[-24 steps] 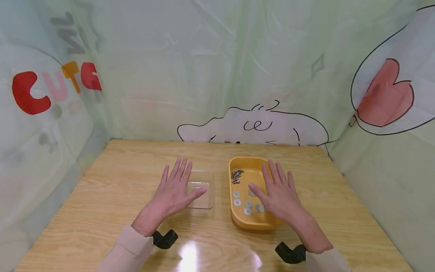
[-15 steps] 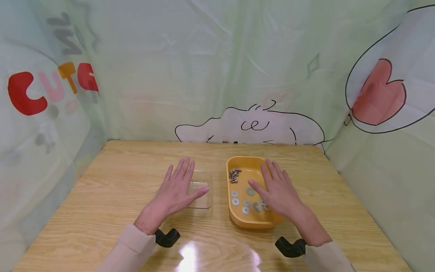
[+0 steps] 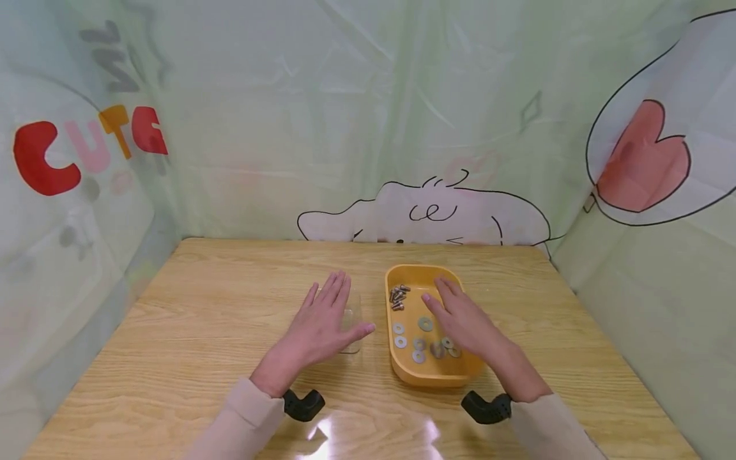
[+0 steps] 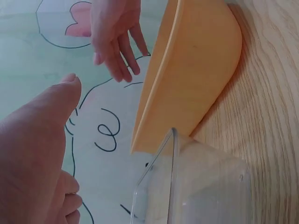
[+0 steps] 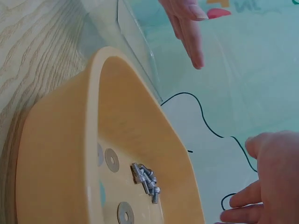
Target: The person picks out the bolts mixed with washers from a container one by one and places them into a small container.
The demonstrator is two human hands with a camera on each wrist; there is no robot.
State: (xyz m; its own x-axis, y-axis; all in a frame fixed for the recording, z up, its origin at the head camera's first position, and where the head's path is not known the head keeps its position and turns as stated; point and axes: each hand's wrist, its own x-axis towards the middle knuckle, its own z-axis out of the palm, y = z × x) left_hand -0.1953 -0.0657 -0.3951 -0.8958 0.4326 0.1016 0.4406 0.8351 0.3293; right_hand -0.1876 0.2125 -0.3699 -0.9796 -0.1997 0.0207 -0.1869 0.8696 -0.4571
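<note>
My left hand (image 3: 323, 322) hovers flat, fingers straight, over a small clear plastic box (image 3: 352, 319) and covers most of it. My right hand (image 3: 460, 322) is spread flat above the yellow tray (image 3: 402, 374), holding nothing. In the tray lie a small heap of bolts (image 3: 398, 295) at the far left and several flat washers (image 3: 400, 342) nearer me. The left wrist view shows the clear box (image 4: 201, 186) next to the tray's outer wall (image 4: 196, 79). The right wrist view shows the bolts (image 5: 145, 179) and washers (image 5: 112, 160) on the tray floor.
The wooden table (image 3: 201, 306) is closed in by a pale green printed curtain (image 3: 368, 128) on three sides. Two black wrist camera mounts (image 3: 303, 404) hang under the sleeves near the front edge.
Both hands have drifted toward each other: the left moved right over the clear box, the right moved left, further over the tray. Neither took hold of anything.
</note>
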